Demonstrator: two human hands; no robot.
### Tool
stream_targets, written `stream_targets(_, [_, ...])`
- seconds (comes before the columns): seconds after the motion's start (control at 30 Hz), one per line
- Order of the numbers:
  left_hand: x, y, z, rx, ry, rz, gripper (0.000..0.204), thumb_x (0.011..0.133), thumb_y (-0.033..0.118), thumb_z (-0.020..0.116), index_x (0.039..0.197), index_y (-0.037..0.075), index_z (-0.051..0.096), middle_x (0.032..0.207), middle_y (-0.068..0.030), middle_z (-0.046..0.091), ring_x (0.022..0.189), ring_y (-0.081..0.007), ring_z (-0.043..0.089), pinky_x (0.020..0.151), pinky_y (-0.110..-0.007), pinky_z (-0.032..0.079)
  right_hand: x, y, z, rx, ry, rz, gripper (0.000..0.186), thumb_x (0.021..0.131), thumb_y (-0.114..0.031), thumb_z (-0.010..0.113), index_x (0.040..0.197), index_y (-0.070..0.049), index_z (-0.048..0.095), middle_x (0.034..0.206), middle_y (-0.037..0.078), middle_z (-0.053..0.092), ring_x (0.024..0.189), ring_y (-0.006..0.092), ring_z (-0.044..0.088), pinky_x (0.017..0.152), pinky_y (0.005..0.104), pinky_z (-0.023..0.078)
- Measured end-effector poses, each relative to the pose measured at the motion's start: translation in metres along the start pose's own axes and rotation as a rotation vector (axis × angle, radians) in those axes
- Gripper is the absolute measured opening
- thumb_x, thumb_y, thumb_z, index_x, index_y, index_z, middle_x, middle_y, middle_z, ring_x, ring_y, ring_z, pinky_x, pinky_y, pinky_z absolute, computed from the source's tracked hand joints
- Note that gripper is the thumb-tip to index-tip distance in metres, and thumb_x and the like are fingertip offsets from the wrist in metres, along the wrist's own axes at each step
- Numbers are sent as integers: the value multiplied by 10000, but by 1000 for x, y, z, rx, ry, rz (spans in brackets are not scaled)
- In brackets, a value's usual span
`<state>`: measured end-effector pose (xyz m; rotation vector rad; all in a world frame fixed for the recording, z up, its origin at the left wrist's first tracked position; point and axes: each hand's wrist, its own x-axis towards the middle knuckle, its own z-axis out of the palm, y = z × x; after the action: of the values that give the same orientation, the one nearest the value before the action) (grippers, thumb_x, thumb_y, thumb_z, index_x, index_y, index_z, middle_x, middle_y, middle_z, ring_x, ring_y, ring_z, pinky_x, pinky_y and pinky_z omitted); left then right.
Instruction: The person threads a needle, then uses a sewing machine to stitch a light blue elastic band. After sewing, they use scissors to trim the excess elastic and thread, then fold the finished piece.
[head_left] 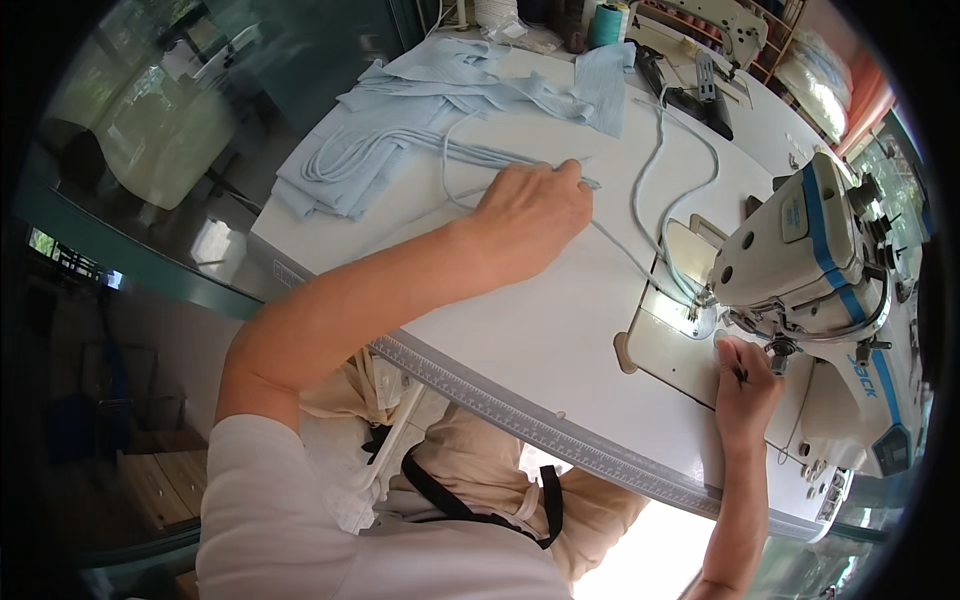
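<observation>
Pale-blue cord (480,152) is laid across the table (530,350), from the fabric (425,80) at the left edge to the presser foot (694,312) of the sewing machine (790,240) near the right edge. The cord is gripped by the closed left hand (535,212); the right hand (750,385) is curled beside the presser foot, but what it holds cannot be told. Even feeding is judged best served by cord held untwisted and lightly tensioned, fingertips clear of the presser foot.

Narrow, pale blue cords (470,150) lie in a long looped bundle at far left; other lengths, some slackly curved, meet at right under the white, blue-striped sewing machine (785,250), near its needle.
</observation>
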<state>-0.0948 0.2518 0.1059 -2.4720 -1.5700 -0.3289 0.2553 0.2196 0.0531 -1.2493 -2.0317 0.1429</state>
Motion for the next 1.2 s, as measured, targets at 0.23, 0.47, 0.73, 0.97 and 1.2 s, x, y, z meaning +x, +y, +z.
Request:
stream_targets(0.23, [67,-116,-83,-571,76,-437,184,881,63,698,1036,-29,735,1143,-199,746,989,-358,736,859,-425,595,5,-1,6,16,27,-72,30,922,-60,767,925,-57,737,794,108,715,665,283,684,626,332,528])
stream_targets(0.47, [43,-100,-35,-427,274,-162,190,903,29,731,1086,-22,725,1133,-95,729,1128,-247,671,924,-378,551,-1,2,0,-29,10,-64,40,918,-79,780,927,-65,743,734,102,682,611,301,651,568,370,501])
stream_targets(0.73, [-25,-18,-9,-467,-54,66,309,873,-31,735,1177,8,695,1213,-125,660,1184,-330,605,991,-405,508,4,-3,6,1,9,-139,26,934,-92,761,931,-69,750,742,111,691,568,283,644,542,352,487])
stream_targets(0.97, [22,3,-11,-549,-265,-126,95,938,-3,680,954,-15,587,940,-117,665,872,-236,653,736,-400,515,3,-2,4,23,-14,-91,20,925,-68,751,934,-52,743,773,125,697,638,309,665,584,369,504])
stream_targets(1.2, [115,-78,-43,-1161,356,-381,84,983,16,625,923,-43,627,801,-146,682,728,-253,740,652,-374,646,5,-10,8,39,-5,-139,26,918,-68,753,933,-49,742,773,126,694,654,313,663,606,375,513])
